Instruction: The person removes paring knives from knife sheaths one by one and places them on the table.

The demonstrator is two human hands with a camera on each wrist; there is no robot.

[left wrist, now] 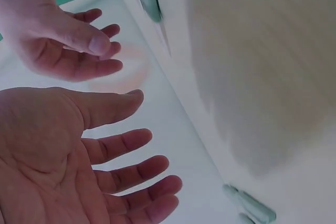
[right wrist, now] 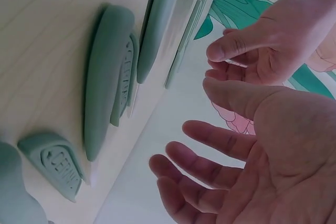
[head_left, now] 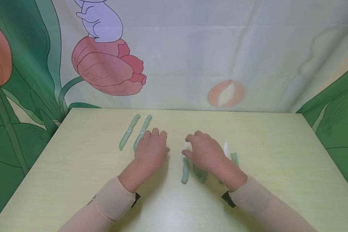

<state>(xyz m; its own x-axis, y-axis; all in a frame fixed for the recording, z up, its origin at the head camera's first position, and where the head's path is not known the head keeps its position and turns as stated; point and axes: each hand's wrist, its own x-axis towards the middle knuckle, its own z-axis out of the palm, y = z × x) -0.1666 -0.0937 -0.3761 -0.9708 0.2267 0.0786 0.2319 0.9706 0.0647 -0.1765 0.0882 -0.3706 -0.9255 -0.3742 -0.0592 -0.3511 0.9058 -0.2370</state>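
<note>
Both hands hover over the table with nothing in them. My left hand [head_left: 152,146], fingers loosely spread, overlaps the nearer of two green sheathed knives [head_left: 145,124] in the head view. My right hand [head_left: 204,149] is over a cluster of small knives and sheaths, palm bare in the right wrist view. Below its thumb lies a knife with a green handle [head_left: 185,170] and a pale blade. Beside that is a green sheath [head_left: 201,175], partly hidden by the hand. Another pale blade [head_left: 225,149] shows past the hand, its handle hidden by the arm.
The other sheathed knife [head_left: 129,132] lies at the back left. A second loose sheath [head_left: 234,158] sits right of my right wrist. A curtain [head_left: 174,58] printed with flowers hangs behind the table's [head_left: 264,135] far edge.
</note>
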